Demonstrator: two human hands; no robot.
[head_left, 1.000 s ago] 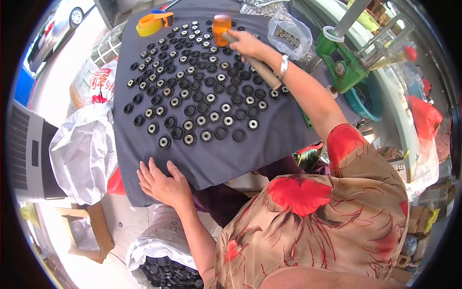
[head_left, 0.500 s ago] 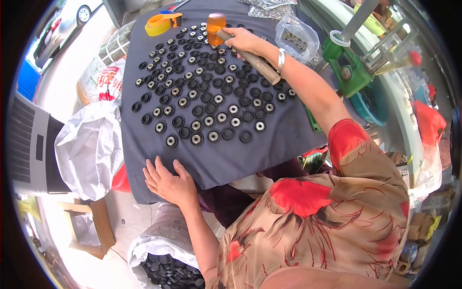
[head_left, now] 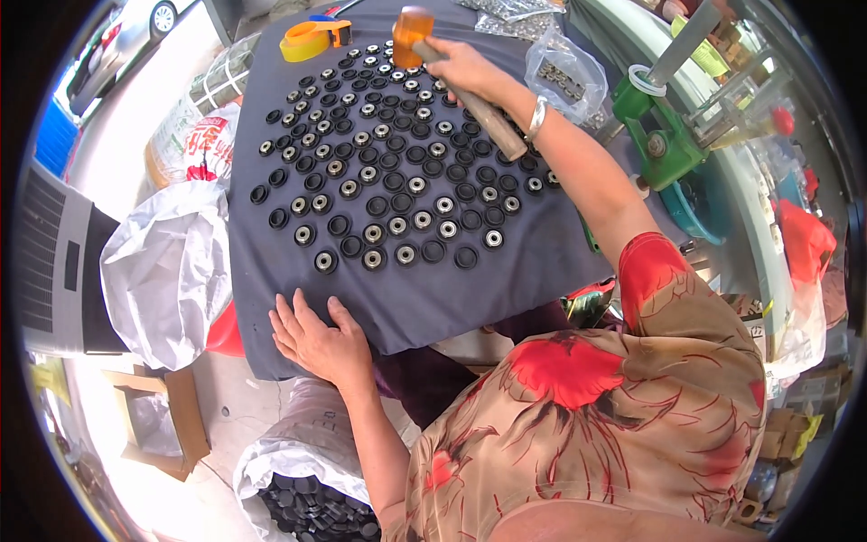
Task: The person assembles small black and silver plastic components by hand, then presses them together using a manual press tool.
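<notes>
My right hand [head_left: 463, 70] grips the wooden handle of a mallet [head_left: 413, 38] with an amber, see-through head. The mallet's head is over the far rows of parts on the cloth. Many black rings [head_left: 377, 207] lie spread across the dark grey cloth [head_left: 433, 303]. In some of them sits a silver ball bearing [head_left: 373, 234]; others show only black. My left hand [head_left: 321, 343] rests flat on the near left edge of the cloth, fingers spread, holding nothing.
A roll of yellow tape [head_left: 304, 42] lies at the far left. Clear bags of metal parts [head_left: 564, 77] sit far right, beside a green hand press [head_left: 655, 131]. Below left stands an open sack of black discs [head_left: 312, 510], near a cardboard box [head_left: 185, 425].
The mallet's head has risen slightly and shifted a little away over the far rows. My left hand stays flat in place. The whole view has shifted slightly.
</notes>
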